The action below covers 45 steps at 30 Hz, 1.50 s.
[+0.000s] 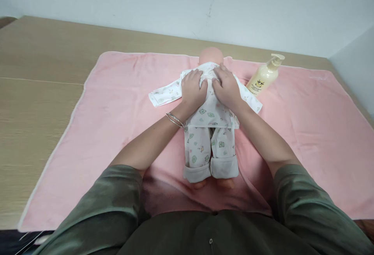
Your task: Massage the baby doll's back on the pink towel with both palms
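A baby doll [210,55] lies on a pink blanket [117,87], its head toward the wall and its feet toward me. It wears a white printed top [208,110] and matching trousers [198,147] with turned-up cuffs. My left hand [194,89] rests flat on the left side of the doll's upper body, fingers stretched toward its shoulder. On the other side my right hand [227,87] lies the same way, thumb pointing inward. Both palms touch the top and hold nothing. The doll's face cannot be seen.
A cream pump bottle [263,76] stands on the blanket to the right, close to the doll's sleeve. Beneath the blanket is a wooden table [37,91], whose far edge meets a white wall [163,5].
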Available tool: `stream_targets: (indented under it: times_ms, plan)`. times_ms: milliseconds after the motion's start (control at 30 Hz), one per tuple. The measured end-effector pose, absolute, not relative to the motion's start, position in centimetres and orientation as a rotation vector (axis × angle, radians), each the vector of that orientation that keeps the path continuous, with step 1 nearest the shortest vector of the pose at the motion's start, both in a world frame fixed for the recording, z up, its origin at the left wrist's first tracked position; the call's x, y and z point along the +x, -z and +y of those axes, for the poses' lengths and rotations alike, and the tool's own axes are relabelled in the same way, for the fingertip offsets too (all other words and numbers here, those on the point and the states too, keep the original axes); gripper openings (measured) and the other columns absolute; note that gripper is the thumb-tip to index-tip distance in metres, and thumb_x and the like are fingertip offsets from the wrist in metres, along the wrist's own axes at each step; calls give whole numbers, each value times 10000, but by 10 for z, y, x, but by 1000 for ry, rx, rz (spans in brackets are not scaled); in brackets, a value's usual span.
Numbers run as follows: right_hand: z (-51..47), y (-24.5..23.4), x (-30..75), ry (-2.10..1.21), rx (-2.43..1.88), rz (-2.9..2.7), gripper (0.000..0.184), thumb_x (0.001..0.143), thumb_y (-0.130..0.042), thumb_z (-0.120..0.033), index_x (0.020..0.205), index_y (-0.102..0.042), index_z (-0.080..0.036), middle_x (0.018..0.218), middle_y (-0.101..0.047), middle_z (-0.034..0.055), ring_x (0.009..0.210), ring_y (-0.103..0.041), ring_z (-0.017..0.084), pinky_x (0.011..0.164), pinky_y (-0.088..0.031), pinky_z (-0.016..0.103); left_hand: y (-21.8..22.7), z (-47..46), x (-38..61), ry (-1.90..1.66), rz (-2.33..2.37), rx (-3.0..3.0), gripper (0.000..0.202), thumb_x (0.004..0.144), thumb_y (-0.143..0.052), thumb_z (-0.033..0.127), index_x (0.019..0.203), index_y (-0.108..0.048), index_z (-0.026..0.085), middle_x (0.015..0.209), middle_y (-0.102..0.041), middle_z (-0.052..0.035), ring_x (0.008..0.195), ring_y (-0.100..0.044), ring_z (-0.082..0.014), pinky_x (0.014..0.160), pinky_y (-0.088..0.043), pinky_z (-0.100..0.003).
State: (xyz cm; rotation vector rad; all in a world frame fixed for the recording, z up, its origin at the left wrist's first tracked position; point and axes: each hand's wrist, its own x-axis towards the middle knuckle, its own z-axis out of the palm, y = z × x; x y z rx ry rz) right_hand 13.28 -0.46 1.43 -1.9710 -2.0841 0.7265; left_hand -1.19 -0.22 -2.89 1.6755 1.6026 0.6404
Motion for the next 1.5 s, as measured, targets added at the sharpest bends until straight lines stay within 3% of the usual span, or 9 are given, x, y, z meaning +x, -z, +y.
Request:
stream_targets:
  times_ms: [133, 300, 433, 633, 800, 900, 1133, 1367, 1500]
  plan:
    - [-6, -17, 131, -590, -1952, -2099, 507, 953, -357, -193, 1443, -473, -127, 1588, -389, 120, 1509, -303, 252, 1251, -278, 511, 24, -1, -13, -587, 1621, 1705, 477, 901, -409, 389, 1249, -644, 162, 1403, -609, -131, 1359, -511, -310, 1208, -348, -497]
    - [-3, -24, 131, -639, -1946, -2286, 455, 941, -361, -130, 1342, -574, -96, 1493, -510, 164, 1404, -463, 286, 1215, -333, 536, 20, 7, -19, -597, 1628, 1709, 435, 887, -399, 357, 1170, -676, 178, 1303, -672, -129, 1271, -572, -319, 1159, -395, -529]
    - [14, -58, 148, -509, -1969, -2222, 523, 904, -323, -63, 1376, -543, -117, 1539, -458, 137, 1419, -450, 267, 1231, -326, 508, 6, 17, -11, -688, 1723, 1584, 414, 893, -409, 353, 1147, -685, 178, 1272, -690, -124, 1252, -583, -310, 1154, -406, -522]
    - [39, -92, 211, -346, -2107, -1945, 494, 995, -254, -197, 1442, -455, -124, 1582, -370, 167, 1518, -279, 312, 1251, -215, 608, -11, 54, 49, -827, 1284, 1409, 553, 1031, -154, 445, 1334, -563, 230, 1341, -649, -77, 1312, -585, -235, 1092, -496, -455]
    - [48, -52, 247, -356, -2045, -1910, 547, 1040, -239, -419, 1463, -418, -124, 1556, -390, 209, 1496, -286, 411, 1173, -179, 756, 17, 102, 107, -716, 884, 1271, 734, 1011, -43, 621, 1394, -505, 199, 1419, -556, -106, 1405, -492, -307, 1016, -505, -524]
    - [47, -34, 242, -358, -2152, -1922, 588, 1025, -274, -390, 1435, -417, 7, 1520, -395, 298, 1484, -297, 436, 1190, -143, 742, 26, 109, 130, -745, 907, 1323, 748, 1002, -78, 646, 1301, -569, 167, 1448, -529, -105, 1456, -413, -345, 1038, -485, -575]
    - [40, -35, 229, -183, -2094, -1962, 622, 1030, -217, -460, 1106, -671, -41, 1186, -651, 271, 1298, -512, 459, 1121, -266, 766, -7, 79, 134, -656, 1170, 1417, 754, 969, -116, 724, 1141, -618, 188, 1263, -694, -74, 1474, -393, -304, 1211, -409, -471]
    - [47, -41, 234, -177, -2287, -1937, 732, 1022, -97, -483, 926, -708, -91, 956, -669, 238, 1143, -596, 463, 1000, -371, 768, -18, 54, 83, -654, 1098, 1377, 628, 1056, -24, 466, 1351, -528, 236, 1313, -662, -35, 1384, -524, -276, 1092, -505, -553]
    - [50, -51, 232, -197, -2457, -1883, 615, 1032, -190, -444, 868, -689, -123, 875, -666, 197, 1070, -637, 423, 926, -459, 702, -56, 32, 41, -784, 1055, 1045, 598, 1055, -19, 372, 1338, -523, 220, 1350, -635, -35, 1371, -534, -273, 1121, -456, -554]
